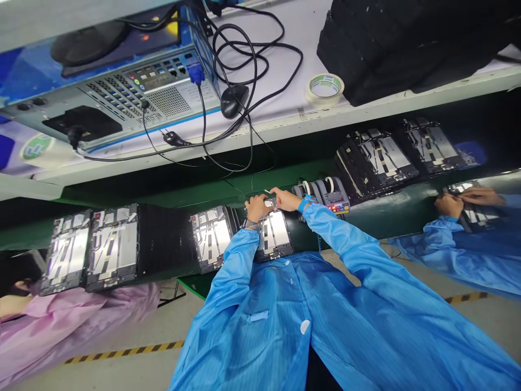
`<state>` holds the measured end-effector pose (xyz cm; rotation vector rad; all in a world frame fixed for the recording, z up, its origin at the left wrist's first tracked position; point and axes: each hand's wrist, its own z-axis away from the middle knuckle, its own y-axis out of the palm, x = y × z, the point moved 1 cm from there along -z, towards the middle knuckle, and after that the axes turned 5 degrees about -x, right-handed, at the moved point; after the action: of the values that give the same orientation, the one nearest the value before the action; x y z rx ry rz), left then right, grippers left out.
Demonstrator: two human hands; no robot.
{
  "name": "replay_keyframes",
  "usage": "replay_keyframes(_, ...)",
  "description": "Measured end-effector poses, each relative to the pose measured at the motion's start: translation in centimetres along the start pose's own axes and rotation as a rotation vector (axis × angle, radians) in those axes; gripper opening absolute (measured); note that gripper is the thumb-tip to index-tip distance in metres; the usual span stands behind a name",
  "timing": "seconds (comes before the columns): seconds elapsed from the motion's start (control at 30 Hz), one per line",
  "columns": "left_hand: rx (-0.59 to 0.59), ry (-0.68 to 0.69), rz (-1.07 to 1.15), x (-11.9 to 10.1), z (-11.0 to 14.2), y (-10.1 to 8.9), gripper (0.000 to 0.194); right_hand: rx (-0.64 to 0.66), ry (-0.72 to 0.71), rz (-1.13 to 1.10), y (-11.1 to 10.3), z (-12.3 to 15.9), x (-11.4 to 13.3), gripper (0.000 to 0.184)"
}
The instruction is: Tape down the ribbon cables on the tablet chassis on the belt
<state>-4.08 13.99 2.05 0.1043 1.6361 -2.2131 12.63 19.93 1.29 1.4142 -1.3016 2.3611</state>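
Observation:
My left hand (257,207) and my right hand (286,199) meet above an open tablet housing (274,236) lying on a green conveyor belt (309,231). Between them, my left fingers pinch a small silver part (269,203). My right fingertips reach the same spot, and a thin pale strip (267,191) shows just beyond them. My hands hide the far end of the housing. Silver foil and black tape strips cover its inside. A similar housing (211,238) lies close beside my left wrist.
A tape dispenser (328,195) stands on the belt beside my right hand. Further housings (113,248) lie along the belt both ways. Beyond it, a shelf holds a computer case (142,89), mouse (235,101) and tape roll (324,88). Co-workers' sleeves (448,255) (77,326) flank me.

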Motion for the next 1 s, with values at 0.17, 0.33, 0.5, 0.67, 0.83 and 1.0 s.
replay_keyframes(0.17, -0.003, 0.010, 0.005, -0.1, 0.2, -0.1, 0.054, 0.027, 0.041, 0.226, -0.1, -0.6, 1.1, 0.078)
replay_keyframes(0.33, 0.014, 0.001, 0.018, -0.1, 0.2, -0.3, 0.055, 0.017, 0.048, 0.302, 0.3, -0.6, 1.7, 0.076)
replay_keyframes(0.5, 0.021, 0.010, 0.024, 0.1, -0.1, -0.2, 0.056, -0.086, 0.151, 0.377, 0.1, -1.7, 1.7, 0.089)
replay_keyframes(0.67, 0.040, 0.046, 0.038, 0.3, 0.1, -0.4, 0.057, -0.073, 0.272, 0.246, -1.3, -2.3, -1.4, 0.112)
replay_keyframes(0.83, 0.040, 0.055, 0.005, 0.1, 0.6, -0.4, 0.069, -0.225, 0.314, 0.043, -1.3, -0.7, -3.4, 0.096)
replay_keyframes(1.0, 0.052, 0.039, -0.012, -0.5, 0.2, -0.6, 0.070, -0.394, 0.283, -0.038, -0.9, 0.9, -1.8, 0.061)
